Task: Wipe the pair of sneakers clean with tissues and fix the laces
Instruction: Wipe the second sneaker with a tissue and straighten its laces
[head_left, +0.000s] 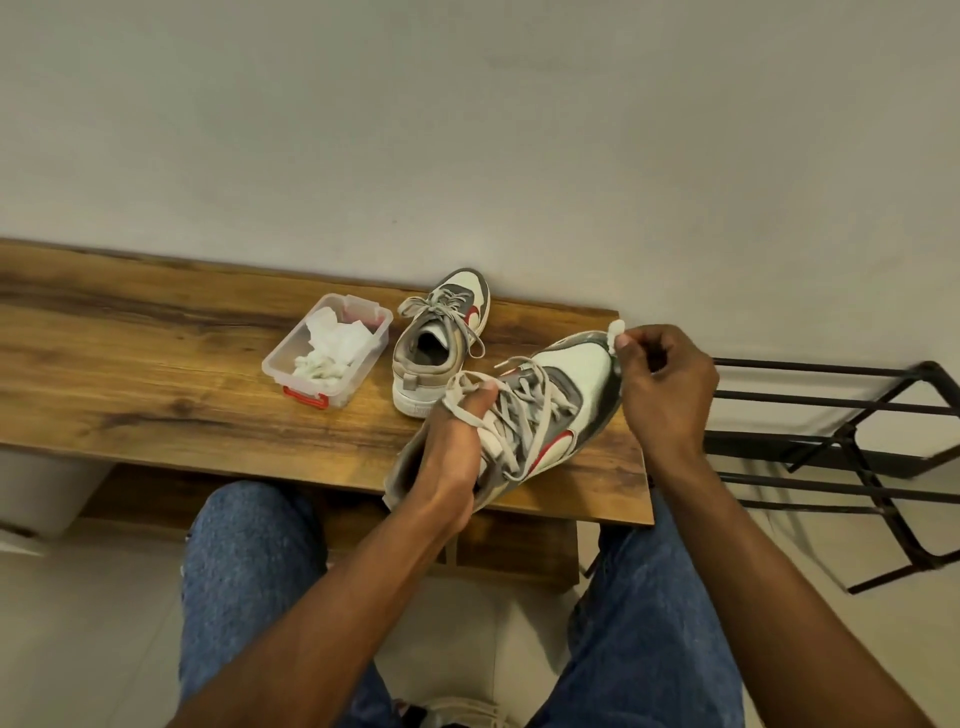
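My left hand grips a white, grey and red sneaker at its collar, thumb among the loose grey laces, holding it tilted over the wooden bench. My right hand pinches a small wad of white tissue against the sneaker's toe. The second sneaker stands upright on the bench by the wall, its laces loose. A clear plastic box with crumpled tissues sits left of it.
A black metal rack stands right of the bench. The bench's back edge meets a plain wall. My knees in blue jeans are below the bench's front edge, over a light floor.
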